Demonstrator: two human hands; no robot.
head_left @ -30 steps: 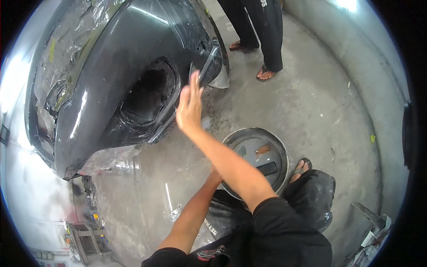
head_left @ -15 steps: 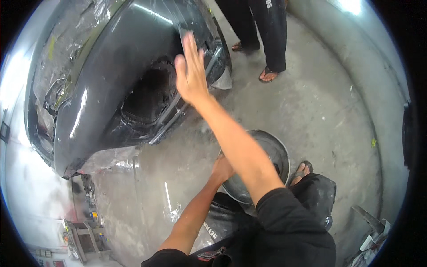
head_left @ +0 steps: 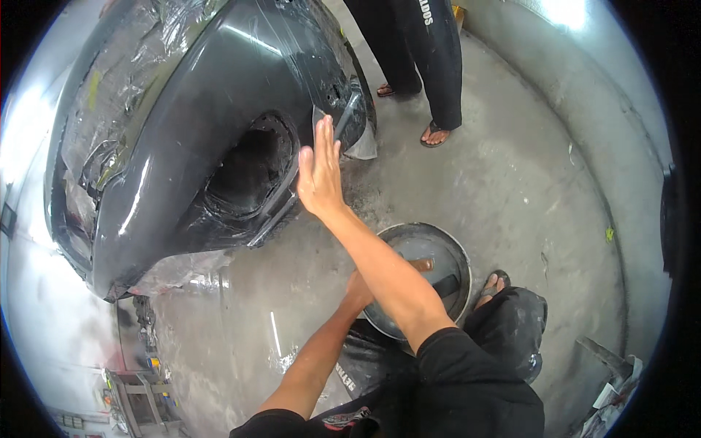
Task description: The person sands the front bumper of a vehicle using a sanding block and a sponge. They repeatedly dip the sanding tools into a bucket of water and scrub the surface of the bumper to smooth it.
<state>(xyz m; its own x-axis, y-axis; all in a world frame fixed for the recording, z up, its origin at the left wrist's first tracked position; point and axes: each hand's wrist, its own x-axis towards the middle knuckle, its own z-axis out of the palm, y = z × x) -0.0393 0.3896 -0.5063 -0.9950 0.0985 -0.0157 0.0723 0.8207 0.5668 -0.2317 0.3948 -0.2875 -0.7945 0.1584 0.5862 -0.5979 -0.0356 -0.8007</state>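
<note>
Stretched flat and pointing away from me, the fingers of my right hand [head_left: 321, 175] lie over the near side of a glossy black car bumper [head_left: 186, 139]. Its thumb stands apart from the fingers. A thin pale-grey sheet [head_left: 318, 117] shows along the fingertips and moves with this hand; most of it is hidden. Below, my left hand [head_left: 358, 290] is at the left rim of a round dark basin [head_left: 467, 274], partly behind my right forearm, its fingers hidden. A flat brown piece [head_left: 422, 264] shows at the basin, and I cannot tell whether the left hand holds it.
Clear plastic film [head_left: 139, 73] covers the bumper's far-left part. A large dark round opening [head_left: 252, 171] lies in the bumper. Another person in black trousers [head_left: 434, 66] stands beyond it. A small metal stand [head_left: 142, 401] is at lower left. A pale wall [head_left: 613, 146] curves along the right.
My right hand has come back toward me along the bumper with the thin sheet. The brown piece at the basin now shows past my forearm. My left hand stays at the basin.
</note>
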